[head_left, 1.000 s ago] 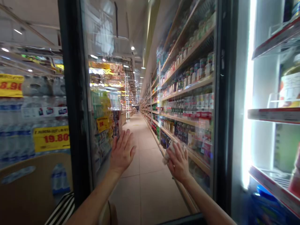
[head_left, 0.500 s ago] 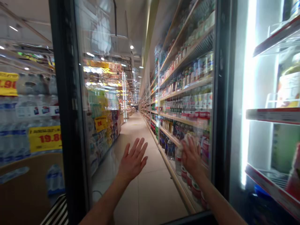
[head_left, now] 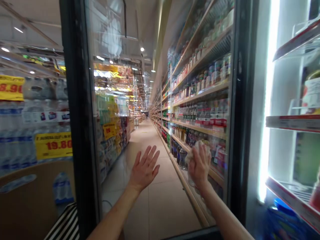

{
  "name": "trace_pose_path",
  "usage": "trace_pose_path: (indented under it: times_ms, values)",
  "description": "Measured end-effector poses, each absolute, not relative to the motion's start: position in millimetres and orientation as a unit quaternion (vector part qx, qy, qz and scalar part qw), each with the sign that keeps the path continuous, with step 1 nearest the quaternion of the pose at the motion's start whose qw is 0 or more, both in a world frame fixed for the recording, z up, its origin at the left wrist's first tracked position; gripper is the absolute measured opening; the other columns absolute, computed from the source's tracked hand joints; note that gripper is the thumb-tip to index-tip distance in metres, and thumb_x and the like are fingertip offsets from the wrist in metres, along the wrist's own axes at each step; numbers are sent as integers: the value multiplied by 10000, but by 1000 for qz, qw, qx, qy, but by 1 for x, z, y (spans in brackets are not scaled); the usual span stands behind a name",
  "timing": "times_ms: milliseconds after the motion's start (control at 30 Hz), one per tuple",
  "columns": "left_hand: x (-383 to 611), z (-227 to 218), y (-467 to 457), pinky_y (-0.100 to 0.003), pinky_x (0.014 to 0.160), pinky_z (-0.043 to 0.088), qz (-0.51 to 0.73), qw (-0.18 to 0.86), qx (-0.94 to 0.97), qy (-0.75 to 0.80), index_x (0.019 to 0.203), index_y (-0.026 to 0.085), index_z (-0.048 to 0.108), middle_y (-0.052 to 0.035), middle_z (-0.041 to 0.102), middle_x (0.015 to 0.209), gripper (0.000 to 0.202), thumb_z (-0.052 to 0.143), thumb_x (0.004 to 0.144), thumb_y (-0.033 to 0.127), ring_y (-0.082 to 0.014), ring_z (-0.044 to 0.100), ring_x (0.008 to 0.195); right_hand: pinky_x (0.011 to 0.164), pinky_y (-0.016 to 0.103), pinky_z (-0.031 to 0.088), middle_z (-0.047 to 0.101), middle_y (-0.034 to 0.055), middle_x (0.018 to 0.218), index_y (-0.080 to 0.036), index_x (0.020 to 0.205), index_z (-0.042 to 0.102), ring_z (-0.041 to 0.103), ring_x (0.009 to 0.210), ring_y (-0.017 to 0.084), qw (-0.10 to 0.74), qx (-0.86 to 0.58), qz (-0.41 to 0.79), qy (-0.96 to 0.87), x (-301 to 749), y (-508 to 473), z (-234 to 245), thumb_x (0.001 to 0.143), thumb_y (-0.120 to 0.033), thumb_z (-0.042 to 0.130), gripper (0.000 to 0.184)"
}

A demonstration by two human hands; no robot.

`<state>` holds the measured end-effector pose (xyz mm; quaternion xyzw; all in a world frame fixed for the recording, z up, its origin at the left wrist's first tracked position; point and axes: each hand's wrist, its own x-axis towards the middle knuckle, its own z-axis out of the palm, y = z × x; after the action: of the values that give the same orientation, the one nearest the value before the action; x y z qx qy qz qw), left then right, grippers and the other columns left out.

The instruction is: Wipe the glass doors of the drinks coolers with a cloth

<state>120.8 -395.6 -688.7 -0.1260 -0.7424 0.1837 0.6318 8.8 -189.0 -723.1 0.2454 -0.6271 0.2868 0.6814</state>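
Note:
An open glass fridge door [head_left: 160, 83] with a black frame stands in front of me. My left hand [head_left: 145, 168] lies flat on the inside of the glass, fingers spread. To its right, my right hand [head_left: 200, 165] presses a crumpled white cloth [head_left: 193, 150] against the same pane, near the door's right edge. Through the glass I see a long shop aisle.
The lit fridge interior [head_left: 292, 123] with wire shelves and bottles is at the right. Shelves of bottles and jars [head_left: 200, 110] line the aisle's right side. Stacked water bottles with yellow price tags [head_left: 53, 145] stand left of the door. Striped clothing [head_left: 66, 226] shows at the bottom left.
My right hand with the cloth has moved right and up across the glass, then slightly back left. My left hand has shifted to the right along the pane.

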Motion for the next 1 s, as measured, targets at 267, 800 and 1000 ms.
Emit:
trace_pose_path:
  times_ms: [267, 800, 1000]
  values:
    - [127, -686, -398, -381, 1143, 167, 171, 643, -160, -729, 1280, 159, 469, -119, 543, 1297, 438, 497, 843, 189, -177, 291, 1360, 1168, 398, 95, 548, -17, 1312, -279, 1164, 579, 262, 1379, 154, 619, 507, 143, -582, 41, -230, -730, 853, -193, 420, 360]
    - [153, -697, -438, -435, 1152, 110, 159, 681, -82, -710, 1421, 221, 254, -128, 467, 1367, 614, 495, 859, 162, -148, 196, 1390, 1166, 436, 48, 502, 2, 1360, -266, 1197, 567, 222, 1395, 171, 633, 463, 176, -595, 60, -259, -695, 845, -207, 456, 374]
    - [161, -687, -448, -403, 1146, 152, 164, 664, -78, -725, 1427, 249, 234, -95, 473, 1368, 621, 470, 863, 138, -151, 274, 1365, 1169, 411, -11, 429, -2, 1421, -247, 1223, 545, 193, 1400, 171, 578, 565, 99, -581, 66, -275, -684, 844, -239, 482, 385]
